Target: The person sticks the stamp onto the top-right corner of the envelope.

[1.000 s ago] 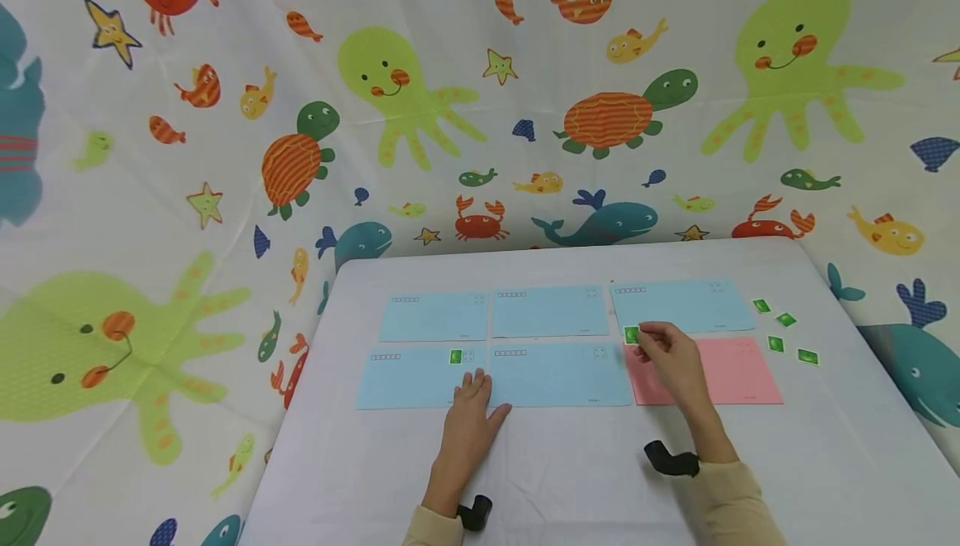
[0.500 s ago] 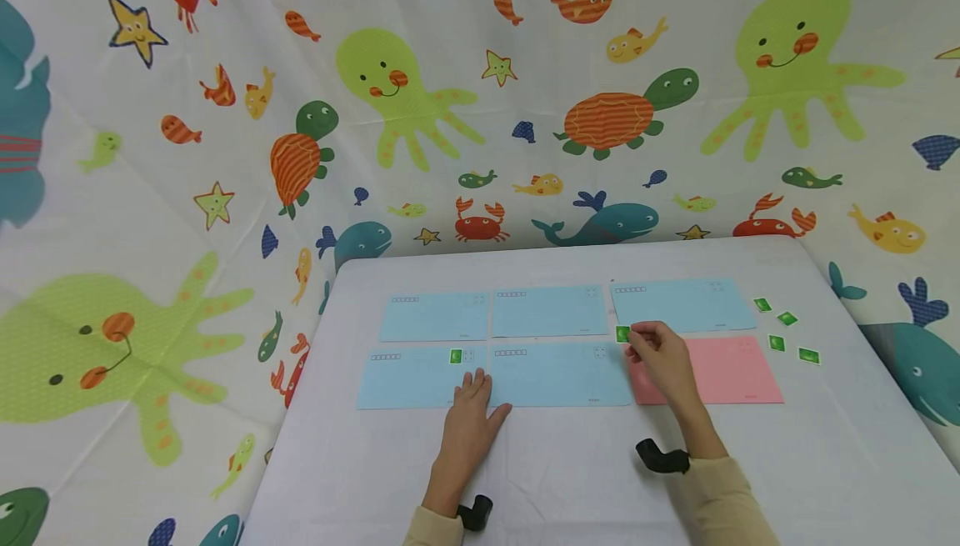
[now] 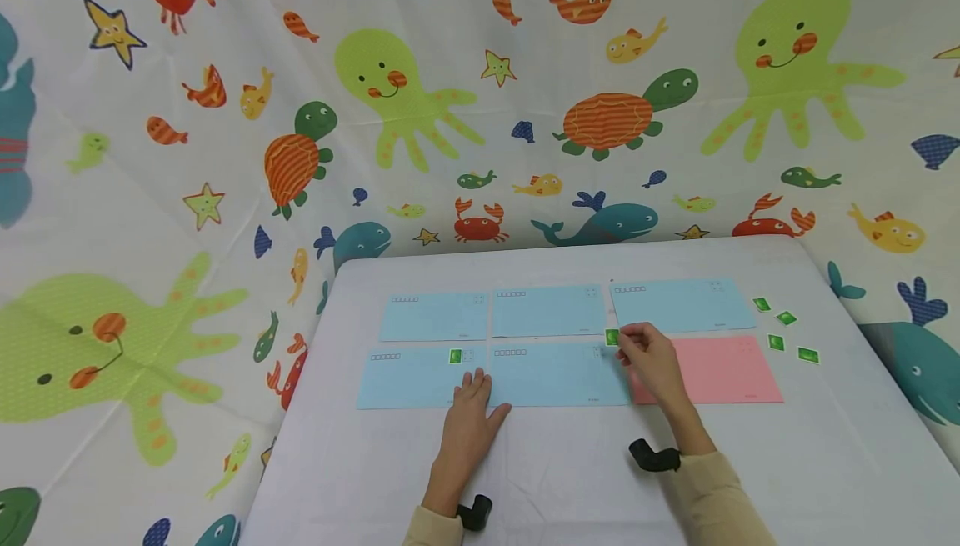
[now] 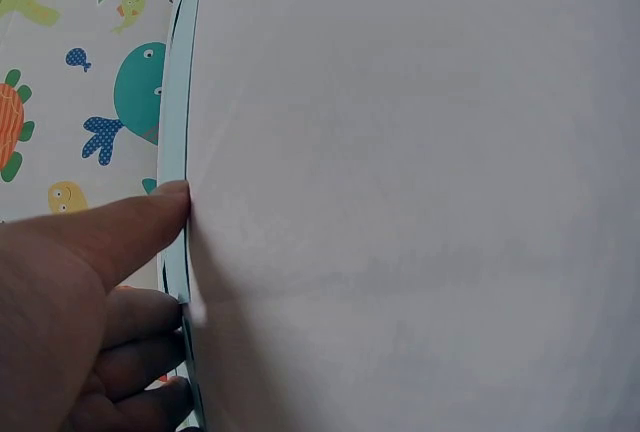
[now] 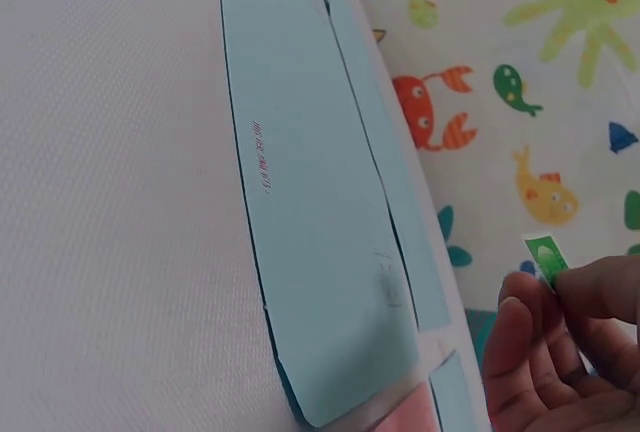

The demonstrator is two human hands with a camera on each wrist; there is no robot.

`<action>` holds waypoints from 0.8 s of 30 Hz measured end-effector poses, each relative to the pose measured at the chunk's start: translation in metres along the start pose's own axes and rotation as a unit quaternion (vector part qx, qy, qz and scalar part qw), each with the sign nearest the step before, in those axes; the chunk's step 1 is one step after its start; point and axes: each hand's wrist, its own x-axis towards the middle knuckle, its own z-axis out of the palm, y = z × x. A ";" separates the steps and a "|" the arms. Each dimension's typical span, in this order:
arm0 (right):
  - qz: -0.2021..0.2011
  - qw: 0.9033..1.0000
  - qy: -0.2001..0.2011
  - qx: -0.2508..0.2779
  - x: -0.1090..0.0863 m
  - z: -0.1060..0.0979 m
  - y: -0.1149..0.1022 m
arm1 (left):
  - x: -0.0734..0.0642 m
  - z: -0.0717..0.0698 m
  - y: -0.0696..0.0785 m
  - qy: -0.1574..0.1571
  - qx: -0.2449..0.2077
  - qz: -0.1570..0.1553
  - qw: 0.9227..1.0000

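Left of the pink env.: your R hand pinches a green stamp; farther left, your L hand rests, fingers extended, on a blue env.

Blue envelopes: paper, smooth, matt; pink envelope: paper, matt; stamps: thin paper, printed, finish too small to tell; surface: white cloth, matt, fine woven grain in right wrist view, faint creases; backdrop: printed cloth, matt, softly creased; sleeves: matt cloth; wrist mounts: plastic-looking, smooth
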 end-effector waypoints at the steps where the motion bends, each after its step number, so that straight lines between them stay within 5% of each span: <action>1: 0.002 1.000 -0.001 0.001 0.000 0.001 0.000 | 0.000 0.000 0.000 -0.002 -0.001 0.000 1.000; 24: 0.027 1.000 -0.015 -0.007 -0.017 0.029 0.000 | -0.013 -0.006 -0.002 -0.011 -0.010 -0.002 1.000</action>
